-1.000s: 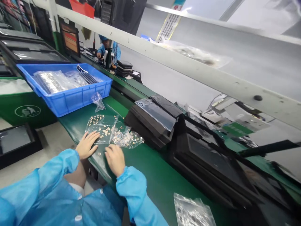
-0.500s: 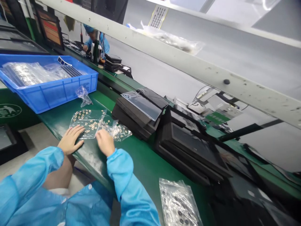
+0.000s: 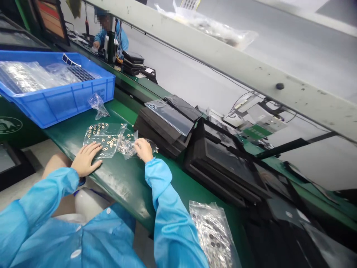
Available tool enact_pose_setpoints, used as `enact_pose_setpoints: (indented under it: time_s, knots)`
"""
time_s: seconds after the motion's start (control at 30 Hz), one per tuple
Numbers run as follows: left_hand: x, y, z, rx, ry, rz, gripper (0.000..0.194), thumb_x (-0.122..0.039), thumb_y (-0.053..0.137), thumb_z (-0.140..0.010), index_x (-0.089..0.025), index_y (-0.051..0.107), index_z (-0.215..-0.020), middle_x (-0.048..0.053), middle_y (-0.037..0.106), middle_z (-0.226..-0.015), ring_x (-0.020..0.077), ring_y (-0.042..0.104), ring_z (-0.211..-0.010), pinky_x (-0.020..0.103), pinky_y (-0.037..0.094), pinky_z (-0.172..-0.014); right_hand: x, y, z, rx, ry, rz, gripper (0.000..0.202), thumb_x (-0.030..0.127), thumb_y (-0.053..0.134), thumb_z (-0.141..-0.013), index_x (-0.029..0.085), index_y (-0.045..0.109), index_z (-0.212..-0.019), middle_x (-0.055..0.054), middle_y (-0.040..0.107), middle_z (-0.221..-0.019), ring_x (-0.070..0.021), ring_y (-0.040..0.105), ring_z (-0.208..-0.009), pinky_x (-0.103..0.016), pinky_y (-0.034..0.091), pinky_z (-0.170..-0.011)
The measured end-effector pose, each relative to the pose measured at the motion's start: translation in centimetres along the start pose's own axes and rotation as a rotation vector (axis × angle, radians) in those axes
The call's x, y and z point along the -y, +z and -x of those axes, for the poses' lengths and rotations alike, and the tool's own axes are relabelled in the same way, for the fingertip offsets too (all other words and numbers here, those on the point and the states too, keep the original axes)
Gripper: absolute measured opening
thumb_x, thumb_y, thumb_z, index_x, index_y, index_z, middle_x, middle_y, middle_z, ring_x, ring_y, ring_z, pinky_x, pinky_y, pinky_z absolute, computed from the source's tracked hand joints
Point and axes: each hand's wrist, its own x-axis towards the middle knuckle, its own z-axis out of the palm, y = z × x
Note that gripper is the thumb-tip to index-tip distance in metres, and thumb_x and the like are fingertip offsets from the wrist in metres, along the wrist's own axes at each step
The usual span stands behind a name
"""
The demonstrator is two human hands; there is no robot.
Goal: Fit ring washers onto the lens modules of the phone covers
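Observation:
My left hand (image 3: pixel 87 158) lies with fingers stretched out on the near left edge of a flat clear plastic sheet or bag (image 3: pixel 93 139), where small gold-coloured ring-shaped parts (image 3: pixel 111 142) are scattered. Beside it is a crumpled clear plastic bag (image 3: pixel 126 147) with more of these small parts in and around it. My right hand (image 3: pixel 144 149) is closed in a pinch on this crumpled bag, at its right side. The fingertips partly hide what they grip. A small twisted clear bag (image 3: pixel 98 106) lies farther off on the green table (image 3: pixel 131 186).
A blue bin (image 3: pixel 75 100) with bagged parts stands at the left. Stacked black foam trays (image 3: pixel 158 134) holding dark panels (image 3: pixel 173 117) line the right. A clear bag of dark round parts (image 3: pixel 213 234) lies near right. A shelf rail (image 3: pixel 195 48) crosses above; a person (image 3: pixel 119 37) sits beyond.
My right hand has moved right, from the edge of the flat plastic to the right side of the crumpled bag. My left hand stays on the flat plastic. The camera view has shifted slightly.

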Motion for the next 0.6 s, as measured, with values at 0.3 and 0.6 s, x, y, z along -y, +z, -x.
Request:
enact_pose_setpoints:
  time_s: [0.3,0.6]
  knots:
    - [0.2,1.0,0.1,-0.06,0.022,0.16,0.06,-0.045,0.052,-0.088,-0.016,0.045,-0.141,0.017,0.044,-0.149,0.0357,0.031,-0.143,0.059,0.023,-0.116,2.2,-2.0,0.1,-0.073,0.013,0.073,0.021,0.022,0.064,-0.089,0.015,0.066,-0.109,-0.014,0.058,-0.132,-0.0295,0.051,-0.127,-0.049,0.043,-0.105]
    - [-1.4,3.2,10.1,-0.211,-0.194,0.296,0.057,-0.035,0.045,-0.092,-0.028,0.032,-0.148,0.009,0.037,-0.155,0.0257,0.033,-0.144,0.046,0.04,-0.114,13.9,1.1,-2.8,-0.001,-0.49,-0.101,0.023,0.025,0.046,-0.096,0.021,0.065,-0.108,-0.013,0.061,-0.129,-0.0258,0.057,-0.121,-0.045,0.05,-0.1]
